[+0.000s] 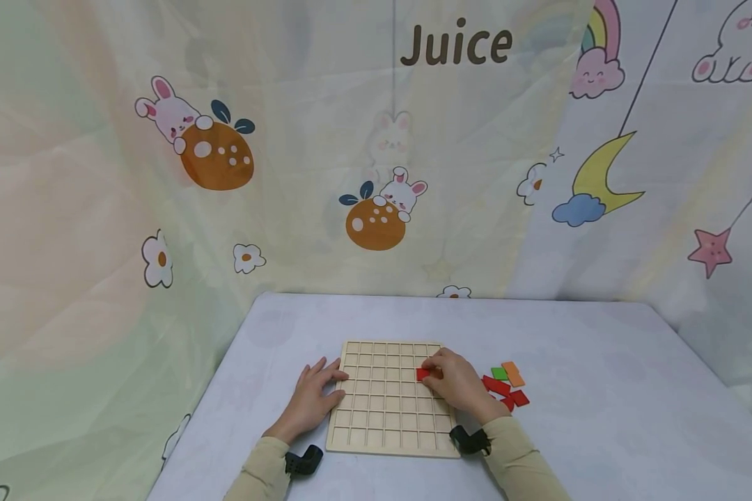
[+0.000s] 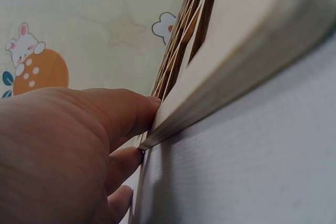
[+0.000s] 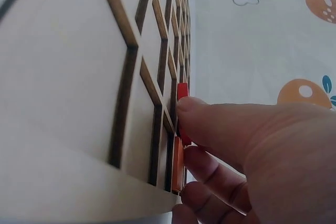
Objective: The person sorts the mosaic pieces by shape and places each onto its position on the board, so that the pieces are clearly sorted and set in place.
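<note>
A light wooden grid board (image 1: 376,451) lies flat on the table. At its left edge, my left hand (image 1: 313,398) rests with fingers spread; in the left wrist view the thumb (image 2: 139,111) lies on the rim and the other fingers are against the side. My right hand (image 1: 460,384) is over the board's right part and pinches a small red block (image 1: 423,374) between thumb and fingers, right at the grid. The right wrist view shows this red block (image 3: 182,90) with an orange block (image 3: 178,166) beside it in the grid, hidden by the hand in the head view.
Right of the board lie several loose pieces: a green block (image 1: 499,374), an orange block (image 1: 512,374), and red pieces (image 1: 497,386), one partly behind the right wrist. The white-covered table (image 1: 601,417) meets a printed cloth backdrop (image 1: 313,229) at the back.
</note>
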A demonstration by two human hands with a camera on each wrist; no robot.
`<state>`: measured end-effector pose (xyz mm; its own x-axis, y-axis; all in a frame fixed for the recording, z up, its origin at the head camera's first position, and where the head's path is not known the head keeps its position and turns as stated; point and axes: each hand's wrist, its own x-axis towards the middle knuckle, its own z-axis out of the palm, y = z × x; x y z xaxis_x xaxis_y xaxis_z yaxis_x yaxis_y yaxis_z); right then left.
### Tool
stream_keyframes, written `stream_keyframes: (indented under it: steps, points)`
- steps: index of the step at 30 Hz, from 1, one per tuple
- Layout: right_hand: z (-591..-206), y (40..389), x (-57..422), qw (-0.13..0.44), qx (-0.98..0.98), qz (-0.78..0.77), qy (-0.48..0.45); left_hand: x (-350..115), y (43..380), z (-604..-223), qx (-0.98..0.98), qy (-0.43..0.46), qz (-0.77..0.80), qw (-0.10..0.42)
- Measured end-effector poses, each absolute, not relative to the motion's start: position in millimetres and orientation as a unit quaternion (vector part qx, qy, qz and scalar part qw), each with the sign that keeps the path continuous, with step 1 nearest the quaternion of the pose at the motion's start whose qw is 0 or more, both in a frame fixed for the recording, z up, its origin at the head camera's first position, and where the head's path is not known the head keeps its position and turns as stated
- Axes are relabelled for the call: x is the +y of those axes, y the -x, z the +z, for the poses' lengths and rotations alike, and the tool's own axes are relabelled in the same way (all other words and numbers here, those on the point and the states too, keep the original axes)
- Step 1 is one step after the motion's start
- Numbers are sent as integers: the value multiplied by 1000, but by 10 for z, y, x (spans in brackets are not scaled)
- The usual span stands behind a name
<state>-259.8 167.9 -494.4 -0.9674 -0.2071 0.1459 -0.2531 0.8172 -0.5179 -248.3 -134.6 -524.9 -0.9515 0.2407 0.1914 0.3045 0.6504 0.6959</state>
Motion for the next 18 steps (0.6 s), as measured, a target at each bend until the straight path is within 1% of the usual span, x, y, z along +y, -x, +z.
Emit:
stream_keyframes:
  steps: [18]
  points:
    - [-4935,2596,1693,45,-951,277,-128,-1354,2491,-5264,-905,159,-393,45]
